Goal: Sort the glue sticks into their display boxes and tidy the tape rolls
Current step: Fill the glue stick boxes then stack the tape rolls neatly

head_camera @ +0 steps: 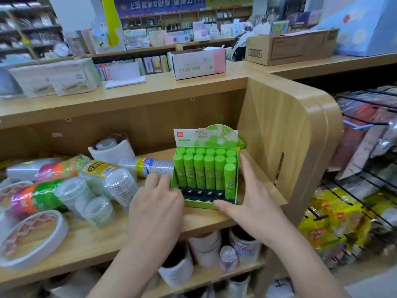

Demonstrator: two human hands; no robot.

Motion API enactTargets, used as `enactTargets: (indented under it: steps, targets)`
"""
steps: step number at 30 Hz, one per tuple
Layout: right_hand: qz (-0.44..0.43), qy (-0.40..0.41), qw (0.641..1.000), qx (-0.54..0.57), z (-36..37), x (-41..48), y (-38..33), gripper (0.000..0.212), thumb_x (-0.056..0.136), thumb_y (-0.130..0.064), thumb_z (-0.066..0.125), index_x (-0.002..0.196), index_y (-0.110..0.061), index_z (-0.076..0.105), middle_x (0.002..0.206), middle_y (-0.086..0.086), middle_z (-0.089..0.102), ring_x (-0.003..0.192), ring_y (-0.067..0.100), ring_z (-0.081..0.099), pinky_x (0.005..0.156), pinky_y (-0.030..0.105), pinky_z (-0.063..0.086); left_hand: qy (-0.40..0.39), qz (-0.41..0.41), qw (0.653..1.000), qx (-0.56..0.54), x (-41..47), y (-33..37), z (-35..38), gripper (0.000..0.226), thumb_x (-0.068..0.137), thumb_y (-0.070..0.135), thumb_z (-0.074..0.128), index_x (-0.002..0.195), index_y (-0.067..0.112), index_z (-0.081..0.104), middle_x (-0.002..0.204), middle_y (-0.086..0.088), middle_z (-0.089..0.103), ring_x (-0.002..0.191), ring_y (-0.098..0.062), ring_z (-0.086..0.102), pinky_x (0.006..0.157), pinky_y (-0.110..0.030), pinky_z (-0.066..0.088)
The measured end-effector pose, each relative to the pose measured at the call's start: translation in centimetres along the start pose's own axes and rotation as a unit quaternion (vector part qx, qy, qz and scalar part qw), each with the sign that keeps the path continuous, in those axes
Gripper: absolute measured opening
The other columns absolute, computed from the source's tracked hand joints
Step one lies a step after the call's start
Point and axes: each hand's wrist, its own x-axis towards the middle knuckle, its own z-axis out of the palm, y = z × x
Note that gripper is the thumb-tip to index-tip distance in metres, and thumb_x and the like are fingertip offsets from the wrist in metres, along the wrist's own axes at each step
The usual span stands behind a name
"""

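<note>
The light wooden shelf board point(90, 239) in front of me carries a green cardboard display box point(199, 204) at its right end, near the rounded wooden side panel point(279, 136). To its left lie shrink-wrapped sleeves of clear tape rolls point(107, 179), loose clear tape rolls point(98, 211) and a white wrapped roll point(113, 149) at the back. A wide flat white tape roll point(63, 227) lies front left.

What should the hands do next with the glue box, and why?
Probably slide the box back a little on the shelf: the left hand and right hand flank it, and it sits near the front edge. Its front row holds one stick beside empty slots, to fill after.
</note>
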Motion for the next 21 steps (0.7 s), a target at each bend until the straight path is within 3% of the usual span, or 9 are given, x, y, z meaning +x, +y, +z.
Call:
enactTargets:
  steps: [3,7,12,15,17,18,21]
  targets:
    - [-0.026,0.011,1.000,-0.002,0.2,0.9,0.0,0.118,0.070,-0.045,0.080,0.152,-0.036,-0.004,0.155,-0.010,0.028,0.140,0.010,0.028,0.115,0.033,0.026,-0.013,-0.006,1.000,0.015,0.6,0.4,-0.3,0.022,0.049,0.006,0.078,0.054,0.011,0.058,0.068,-0.012,0.051,0.072,-0.034,0.049,0.052,-0.040,0.043]
    - [-0.044,-0.021,0.999,-0.019,-1.0,1.0,0.0,0.116,0.071,-0.041,0.081,0.151,-0.037,-0.003,0.151,-0.011,0.030,0.138,0.009,0.029,0.106,0.021,0.024,-0.018,0.023,0.999,-0.023,0.3,0.7,0.2,0.025,0.063,0.029,0.078,0.068,0.018,0.056,0.078,-0.006,0.055,0.077,-0.030,0.051,0.059,-0.041,0.049]
    - [-0.042,-0.090,0.994,-0.034,-3.1,0.7,0.4,0.123,0.069,-0.041,0.083,0.152,-0.038,-0.008,0.158,-0.019,0.014,0.143,0.001,0.018,0.116,0.029,0.022,0.001,0.060,0.991,-0.117,-1.5,1.2,-0.1,0.021,0.078,0.044,0.051,0.076,0.024,0.051,0.089,0.004,0.051,0.086,-0.021,0.049,0.071,-0.032,0.046]
    - [-0.047,-0.126,0.990,-0.033,-3.9,0.5,0.6,0.123,0.071,-0.039,0.082,0.150,-0.043,-0.012,0.157,-0.024,0.008,0.142,-0.001,0.014,0.114,0.024,0.018,0.091,-0.013,0.962,-0.258,-1.9,1.3,-0.5,0.014,0.079,0.032,0.054,0.084,0.020,0.050,0.093,0.006,0.047,0.085,-0.015,0.048,0.075,-0.023,0.037]
    - [-0.044,-0.140,0.988,-0.039,-4.1,0.5,0.6,0.121,0.074,-0.038,0.081,0.149,-0.043,-0.014,0.157,-0.025,0.002,0.143,-0.002,0.012,0.113,0.021,0.014,0.142,-0.075,0.949,-0.272,-1.2,1.1,-0.7,0.018,0.083,0.029,0.050,0.093,0.015,0.048,0.093,0.004,0.045,0.085,-0.016,0.047,0.075,-0.019,0.031]
    - [-0.042,-0.145,0.988,-0.039,-4.2,0.6,0.7,0.120,0.075,-0.038,0.080,0.149,-0.043,-0.015,0.156,-0.026,0.001,0.143,-0.002,0.011,0.113,0.020,0.013,0.135,-0.110,0.943,-0.285,-0.7,1.1,-0.8,0.022,0.087,0.032,0.049,0.099,0.015,0.046,0.097,0.003,0.046,0.088,-0.018,0.048,0.075,-0.017,0.028]
    - [-0.035,-0.152,0.987,-0.034,-4.3,0.8,0.9,0.115,0.080,-0.034,0.077,0.148,-0.045,-0.015,0.155,-0.027,0.004,0.138,-0.006,0.012,0.111,0.018,0.015,0.017,-0.217,0.899,-0.379,1.2,1.3,-0.7,0.034,0.091,0.050,0.042,0.116,0.028,0.033,0.119,0.007,0.045,0.110,-0.019,0.050,0.078,-0.024,0.028]
